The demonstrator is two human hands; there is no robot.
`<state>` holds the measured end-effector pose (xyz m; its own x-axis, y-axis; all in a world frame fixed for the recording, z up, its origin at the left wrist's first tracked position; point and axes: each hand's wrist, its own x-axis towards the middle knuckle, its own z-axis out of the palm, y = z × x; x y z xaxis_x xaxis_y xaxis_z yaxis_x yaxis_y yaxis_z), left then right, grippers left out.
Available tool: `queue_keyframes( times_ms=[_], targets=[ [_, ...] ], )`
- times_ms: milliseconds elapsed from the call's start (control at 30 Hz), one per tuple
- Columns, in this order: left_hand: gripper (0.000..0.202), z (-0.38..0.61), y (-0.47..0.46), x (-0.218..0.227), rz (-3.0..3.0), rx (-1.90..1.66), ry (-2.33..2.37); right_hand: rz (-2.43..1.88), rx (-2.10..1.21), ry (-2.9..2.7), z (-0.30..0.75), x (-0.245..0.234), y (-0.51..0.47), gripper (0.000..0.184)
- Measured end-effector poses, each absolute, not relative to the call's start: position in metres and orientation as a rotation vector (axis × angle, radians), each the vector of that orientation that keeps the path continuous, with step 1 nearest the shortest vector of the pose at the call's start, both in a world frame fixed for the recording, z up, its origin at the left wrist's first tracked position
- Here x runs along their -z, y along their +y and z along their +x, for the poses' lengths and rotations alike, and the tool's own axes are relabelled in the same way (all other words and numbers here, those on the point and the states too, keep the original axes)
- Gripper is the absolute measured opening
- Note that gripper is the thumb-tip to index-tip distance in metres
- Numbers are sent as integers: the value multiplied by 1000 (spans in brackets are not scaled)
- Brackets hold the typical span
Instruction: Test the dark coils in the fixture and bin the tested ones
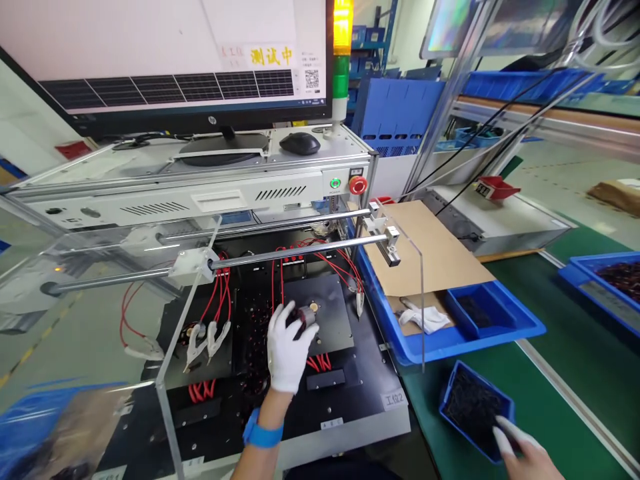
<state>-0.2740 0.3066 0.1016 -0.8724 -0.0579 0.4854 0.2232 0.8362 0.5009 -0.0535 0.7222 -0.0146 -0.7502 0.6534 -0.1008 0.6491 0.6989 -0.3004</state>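
My left hand [287, 350], in a white glove with a blue wrist strap [262, 433], is closed round a small dark cylindrical part [301, 317] over the black test plate [330, 333] of the fixture. A round brass-coloured socket [314, 307] sits on the plate just beyond the part. My right hand [523, 453], gloved, reaches into a small blue bin [453, 383] filled with dark parts at the lower right; its fingers rest at the bin's near edge and what they hold is hidden.
A clear acrylic guard [200, 293] with steel rails surrounds the fixture. Red wires and crocodile clips [207, 340] hang at left. A blue tray [435, 343] holds cardboard, a white cloth and a smaller bin. Behind are a monitor [165, 60], a mouse [299, 143] and a red stop button [357, 185].
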Motion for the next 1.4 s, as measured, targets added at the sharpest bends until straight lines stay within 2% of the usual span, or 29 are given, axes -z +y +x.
queue_keyframes(
  times_ms=[100, 267, 367, 433, 567, 700, 800, 867, 967, 1067, 1200, 1300, 1400],
  targets=[
    [7, -306, 314, -110, -221, 586, -2732, -1006, -441, -2942, -93, 22, 718, 61],
    [25, -318, 313, -113, -280, 471, -2797, -911, -429, -3044, -109, 37, 721, 61],
    [33, -313, 309, -100, -230, 625, -2756, -921, -433, -3035, -106, 41, 724, 55],
    [36, -307, 307, -89, -175, 879, -2664, -964, -438, -3033, -106, 39, 725, 51],
    [29, -300, 313, -76, 141, 1349, -2477, -1032, -440, -3013, -105, 31, 730, 46],
    [53, -305, 322, -83, 158, 1313, -2690, -1146, -474, -2977, -104, 11, 734, 42],
    [59, -310, 325, -92, 69, 1263, -2802, -1302, -548, -2780, -111, -29, 709, 42],
    [61, -313, 327, -97, 29, 1213, -2854, -1170, -710, -2591, -128, -65, 668, 44],
    [60, -316, 333, -101, 47, 1104, -2887, -484, -1142, -2582, -178, -108, 584, 34],
    [50, -319, 338, -101, 39, 999, -2894, -121, -1635, -2548, -254, -117, 510, 25],
    [46, -324, 335, -98, -52, 1028, -2883, -425, -2293, -2152, -346, -96, 466, 23],
    [47, -326, 330, -97, -62, 1088, -2857, -588, -2511, -1973, -375, -83, 458, 20],
    [47, -326, 329, -96, -60, 1109, -2839, -538, -2586, -1955, -377, -80, 455, 18]
  ],
)
